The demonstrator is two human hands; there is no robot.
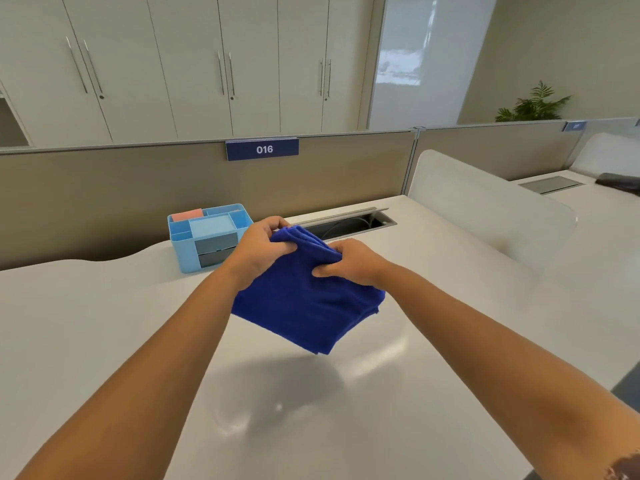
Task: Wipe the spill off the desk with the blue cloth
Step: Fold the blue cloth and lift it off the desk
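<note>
Head view looks down over two bare forearms reaching out above a pale desk (104,323). Both hands hold the blue cloth (304,306) up in the air, clear of the desk surface, with its shadow falling on the desktop below. The left hand (259,251) grips the cloth's upper edge with curled fingers and the thumb pressed into the fabric; the right hand (349,261) pinches the bunched top just beside it, thumb on the near side. The cloth hangs from these two grips in several folded layers, its lower corner pointing down toward the desk.

A faint wet sheen (277,403) shows on the desk nearer the person, under the cloth's shadow; this is probably the spill, though glare makes its outline hard to tell.

The cloth looks like soft, thick microfibre: light, limp and easy to crumple, with no stiffness of its own. It will likely sag wherever it is not held, so a flat palm pressed on a folded pad should serve better for wiping than a pinch at the edge. Its pile should soak up liquid readily and is unlikely to slip in the fingers.

Behind the hands sit a light blue desk organiser (207,233) and an open cable slot (349,223), both well apart from the wet patch.
</note>
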